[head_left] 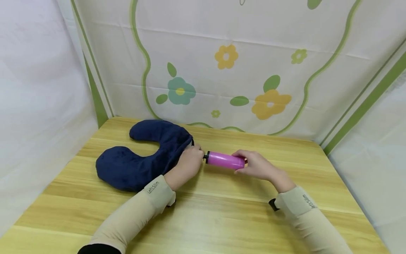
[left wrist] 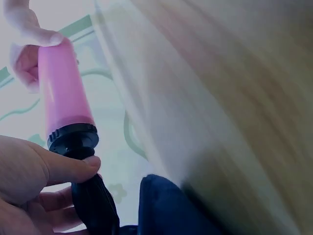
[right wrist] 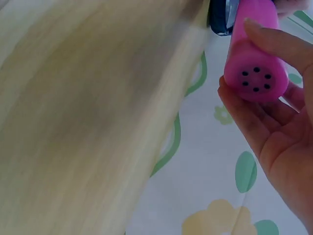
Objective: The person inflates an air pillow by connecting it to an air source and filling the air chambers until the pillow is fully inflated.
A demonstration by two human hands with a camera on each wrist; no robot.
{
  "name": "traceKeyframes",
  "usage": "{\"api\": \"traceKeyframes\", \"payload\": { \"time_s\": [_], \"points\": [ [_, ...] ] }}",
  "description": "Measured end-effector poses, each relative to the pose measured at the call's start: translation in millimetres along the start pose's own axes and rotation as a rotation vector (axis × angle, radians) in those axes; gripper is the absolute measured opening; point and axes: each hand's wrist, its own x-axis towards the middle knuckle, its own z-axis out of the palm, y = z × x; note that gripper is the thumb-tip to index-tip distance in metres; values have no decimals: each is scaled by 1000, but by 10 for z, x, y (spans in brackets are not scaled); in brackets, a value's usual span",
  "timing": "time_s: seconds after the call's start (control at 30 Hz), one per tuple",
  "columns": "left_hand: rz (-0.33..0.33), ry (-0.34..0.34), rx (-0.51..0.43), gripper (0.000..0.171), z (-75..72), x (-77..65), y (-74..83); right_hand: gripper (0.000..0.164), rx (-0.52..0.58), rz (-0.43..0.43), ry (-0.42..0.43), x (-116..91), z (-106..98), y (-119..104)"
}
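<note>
A pink hand pump (head_left: 224, 161) with a black collar points left toward a navy U-shaped neck pillow (head_left: 171, 138). My right hand (head_left: 258, 165) grips the pump's far end, with the thumb on one side and fingers on the other. Several small holes show in that end in the right wrist view. Between thumb and fingers my left hand (head_left: 189, 160) pinches a soft black tube (left wrist: 95, 203) at the pump's collar end, beside the pillow's edge. Part of the pillow (left wrist: 168, 208) appears below it in the left wrist view. How the tube joins the pillow is hidden.
Everything is over a wooden-patterned table (head_left: 215, 218). A white cloth (head_left: 203, 63) printed with flowers and leaves hangs behind its far edge. Plain white cloth sides (head_left: 41, 88) stand to the left and right.
</note>
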Motion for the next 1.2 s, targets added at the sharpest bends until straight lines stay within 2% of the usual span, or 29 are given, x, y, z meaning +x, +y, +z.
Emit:
{"api": "traceKeyframes", "payload": {
  "time_s": [0.17,0.37,0.47,0.6,0.73,0.83,0.97,1.1,1.2],
  "points": [
    [-59,-52,-61,14,-20,5,-61,48,34,30,20,-88,-171,85],
    [-86,-61,-81,7,-62,-8,-117,46,16,56,61,-259,-390,271],
    [-79,-43,-62,7,-58,-9,-102,47,12,32,76,-215,-335,218],
    [-51,-17,-38,10,-63,-2,-49,47,-10,-57,105,-32,-128,64],
    [-70,-33,-46,15,-72,1,-34,49,-10,-96,121,103,34,-4],
    [-95,-58,-72,15,-66,2,-56,52,32,-65,105,103,32,3],
    [-95,-67,-111,12,-59,8,-95,53,65,-5,85,-10,-104,104],
    [-109,-75,-132,10,-60,2,-120,53,68,59,103,-176,-255,268],
    [-114,-74,-131,8,-57,2,-118,53,60,74,119,-250,-300,344]
  ]
}}
